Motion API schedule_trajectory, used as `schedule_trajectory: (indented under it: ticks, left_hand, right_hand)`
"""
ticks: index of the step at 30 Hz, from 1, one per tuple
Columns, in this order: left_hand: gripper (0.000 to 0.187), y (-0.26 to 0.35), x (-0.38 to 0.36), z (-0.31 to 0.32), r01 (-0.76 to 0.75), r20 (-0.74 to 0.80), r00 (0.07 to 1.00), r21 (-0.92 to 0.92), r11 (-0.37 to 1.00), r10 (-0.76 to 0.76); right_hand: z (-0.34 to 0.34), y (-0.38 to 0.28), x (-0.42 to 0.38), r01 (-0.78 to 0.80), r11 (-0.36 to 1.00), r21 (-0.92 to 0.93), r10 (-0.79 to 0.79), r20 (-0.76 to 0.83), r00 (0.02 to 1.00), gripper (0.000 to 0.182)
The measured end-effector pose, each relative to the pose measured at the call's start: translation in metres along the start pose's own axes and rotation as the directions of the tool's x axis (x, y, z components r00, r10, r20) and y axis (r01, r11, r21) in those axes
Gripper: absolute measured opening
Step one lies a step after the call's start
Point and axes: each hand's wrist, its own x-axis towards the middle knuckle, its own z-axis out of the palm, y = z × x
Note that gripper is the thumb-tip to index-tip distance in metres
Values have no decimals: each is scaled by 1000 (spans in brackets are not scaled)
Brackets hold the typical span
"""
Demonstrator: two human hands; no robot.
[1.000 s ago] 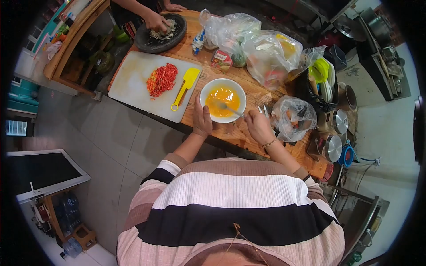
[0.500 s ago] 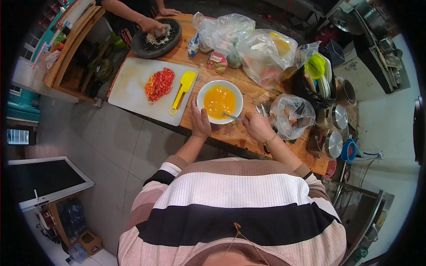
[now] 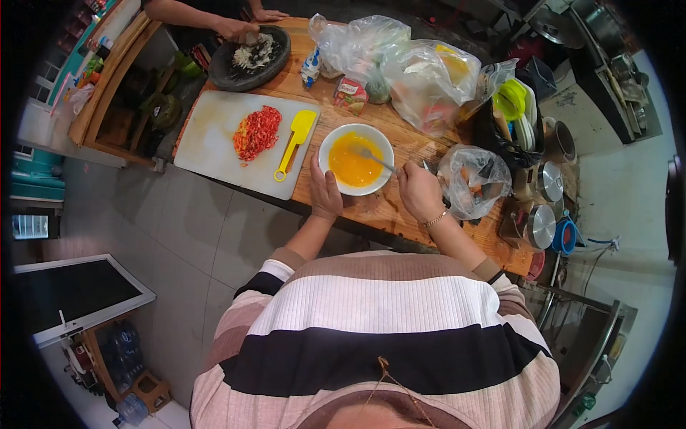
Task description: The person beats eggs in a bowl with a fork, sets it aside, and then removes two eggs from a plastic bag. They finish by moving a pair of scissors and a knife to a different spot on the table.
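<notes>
A white bowl (image 3: pixel 389 166) of beaten yellow egg (image 3: pixel 346 166) stands on the wooden table. My left hand (image 3: pixel 326 191) steadies its left side, thumb near the rim and fingers curved along the wall. In my right hand (image 3: pixel 421 193) is the handle of a metal fork (image 3: pixel 384 165), gripped at the bowl's right. The fork's head dips into the egg, slightly blurred. Left of the bowl, a yellow spatula (image 3: pixel 295 143) and a heap of chopped red chili (image 3: pixel 258 134) lie on a white cutting board (image 3: pixel 204 136).
Another person's hand (image 3: pixel 239 30) works over a dark stone mortar (image 3: pixel 225 77) at the far left. Plastic bags (image 3: pixel 429 82) and a small red box (image 3: pixel 351 96) sit behind the bowl. A clear bag with eggshells (image 3: pixel 468 187) and lidded canisters (image 3: pixel 537 229) stand on the right.
My right hand has risen slightly, and the fork's head has moved from the bowl's near edge toward the middle of the egg. The other person's hand has shifted left over the mortar.
</notes>
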Motion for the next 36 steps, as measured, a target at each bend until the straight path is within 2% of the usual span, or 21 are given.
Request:
schedule_trajectory:
  ticks: [3,6,9,12,15,18,21,24,27,30,33,36]
  left_hand:
    - [69,-4,0,1,-20,-3,1000,-20,1000,20]
    - [69,-3,0,0,-12,2,1000,-37,999,12]
    - [69,0,-1,-1,-10,8,1000,-13,1000,10]
    - [70,-3,0,-1,-32,4,999,12,999,32]
    - [71,-3,0,-2,-32,25,999,5,999,32]
    - [74,-2,1,-2,-35,30,999,-3,999,35]
    - [77,1,0,0,-10,5,1000,14,1000,10]
    - [79,2,-1,-2,24,30,999,11,1000,-24]
    - [80,1,-1,-2,33,45,998,-4,999,-33]
    - [81,3,1,-3,20,33,999,-13,1000,-20]
    - [81,-3,2,-2,-18,9,1000,-15,1000,19]
    - [81,-2,-1,-2,-17,10,1000,-60,998,18]
  right_hand:
    - [-4,0,-5,129,985,112,-150,213,965,27]
    - [4,3,-1,74,987,145,-87,83,993,27]
    - [-1,-3,-1,-8,999,-36,10,37,999,27]
    - [8,12,-2,139,984,110,-160,213,964,28]
    - [7,5,-1,49,998,42,-50,24,998,28]
    - [-1,0,-1,22,996,-85,-11,125,992,28]
    - [8,9,2,103,994,38,-109,176,978,29]
    - [-7,-4,5,-27,1000,12,23,228,973,30]
    - [-12,-7,10,-79,997,-21,81,286,955,29]
    - [-16,-4,12,77,994,74,-98,336,937,27]
    - [-22,-16,9,132,991,-32,-124,175,977,22]
    - [-31,-24,1,276,960,-50,-276,-4,961,15]
